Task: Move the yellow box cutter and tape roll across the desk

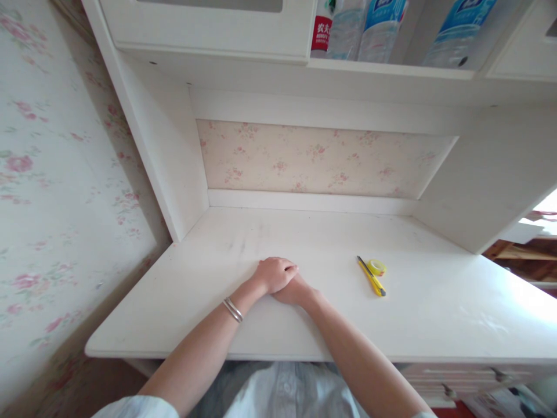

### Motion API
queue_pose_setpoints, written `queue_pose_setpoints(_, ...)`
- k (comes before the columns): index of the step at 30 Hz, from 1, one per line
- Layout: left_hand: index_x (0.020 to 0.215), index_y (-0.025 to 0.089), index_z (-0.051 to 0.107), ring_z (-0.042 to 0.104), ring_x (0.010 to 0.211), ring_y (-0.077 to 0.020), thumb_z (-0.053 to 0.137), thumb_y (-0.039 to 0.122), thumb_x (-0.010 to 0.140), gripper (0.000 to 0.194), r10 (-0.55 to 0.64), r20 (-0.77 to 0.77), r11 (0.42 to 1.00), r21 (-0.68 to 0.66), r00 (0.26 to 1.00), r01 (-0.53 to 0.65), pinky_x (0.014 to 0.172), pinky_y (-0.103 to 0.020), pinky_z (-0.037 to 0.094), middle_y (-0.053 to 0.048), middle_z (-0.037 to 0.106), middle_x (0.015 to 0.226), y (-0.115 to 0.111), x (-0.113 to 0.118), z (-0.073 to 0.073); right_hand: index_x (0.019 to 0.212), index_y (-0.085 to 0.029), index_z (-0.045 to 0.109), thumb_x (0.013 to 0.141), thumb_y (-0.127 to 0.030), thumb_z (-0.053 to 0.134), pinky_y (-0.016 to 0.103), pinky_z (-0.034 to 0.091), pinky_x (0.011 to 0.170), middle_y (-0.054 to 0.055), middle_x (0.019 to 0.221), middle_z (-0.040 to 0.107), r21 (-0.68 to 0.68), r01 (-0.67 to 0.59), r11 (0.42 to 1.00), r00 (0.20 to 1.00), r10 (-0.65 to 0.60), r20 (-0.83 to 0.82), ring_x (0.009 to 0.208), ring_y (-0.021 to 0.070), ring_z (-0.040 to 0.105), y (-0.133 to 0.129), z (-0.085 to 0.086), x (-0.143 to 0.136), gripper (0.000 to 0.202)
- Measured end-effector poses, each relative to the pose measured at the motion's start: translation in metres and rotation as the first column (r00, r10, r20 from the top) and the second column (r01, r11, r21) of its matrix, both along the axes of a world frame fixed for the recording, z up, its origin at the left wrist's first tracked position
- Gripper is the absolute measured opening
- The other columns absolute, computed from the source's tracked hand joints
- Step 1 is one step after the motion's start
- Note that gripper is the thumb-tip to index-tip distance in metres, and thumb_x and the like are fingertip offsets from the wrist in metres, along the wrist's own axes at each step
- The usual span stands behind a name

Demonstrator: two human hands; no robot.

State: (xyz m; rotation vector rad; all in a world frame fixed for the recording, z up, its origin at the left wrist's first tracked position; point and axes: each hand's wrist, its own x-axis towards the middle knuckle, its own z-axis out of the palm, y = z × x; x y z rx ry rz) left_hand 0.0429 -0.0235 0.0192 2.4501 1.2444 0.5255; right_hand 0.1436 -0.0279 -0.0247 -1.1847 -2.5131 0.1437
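Observation:
My left hand (275, 274) lies over my right hand (290, 291) on the white desk (191, 296), its fingers closed around it. Most of my right hand's fingers are hidden underneath. Two silver bangles (233, 310) circle my left wrist. Off to the right of both hands, untouched, a yellow utility knife (371, 277) rests on the desktop. Right beside the knife is a small roll of yellow tape (376, 267).
Overhead, a white shelf (391, 71) holds several plastic bottles, among them a blue-labelled bottle (382, 29) and a red-labelled bottle (321, 33). White side panels (152, 128) bound the desk. Drawers (461, 374) sit below at the right. Floral wallpaper (43, 203) covers the left wall.

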Motion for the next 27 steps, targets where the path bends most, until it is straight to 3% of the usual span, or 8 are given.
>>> queue_pose_setpoints(12, 0.095, 0.024, 0.067, 0.057, 0.097, -0.0166, 0.030, 0.042, 0.089, 0.041, -0.015, 0.003, 0.999, 0.030, 1.000, 0.015, 0.087, -0.026, 0.039, 0.000, 0.066, 0.103, 0.0001, -0.0004, 0.0000, 0.133, -0.017, 0.036, 0.080, -0.025, 0.043, 0.042, 0.028, 0.103, 0.011, 0.136, 0.039, -0.032, -0.039, 0.999, 0.999, 0.039, -0.010, 0.124, 0.0257, 0.035, 0.0000, 0.0010, -0.0003, 0.054)
queue_pose_setpoints(27, 0.091, 0.023, 0.067, 0.056, 0.095, -0.0163, 0.029, 0.043, 0.089, 0.043, -0.003, -0.010, 1.000, 0.024, 1.000, 0.003, 0.084, -0.025, 0.038, -0.001, 0.066, 0.102, -0.0034, 0.0006, 0.0050, 0.127, -0.021, 0.044, 0.076, -0.024, 0.047, 0.039, 0.034, 0.099, 0.009, 0.130, 0.047, 0.003, -0.021, 1.000, 0.997, 0.021, -0.068, 0.118, 0.0251, 0.043, 0.0004, 0.0007, -0.0005, 0.052)
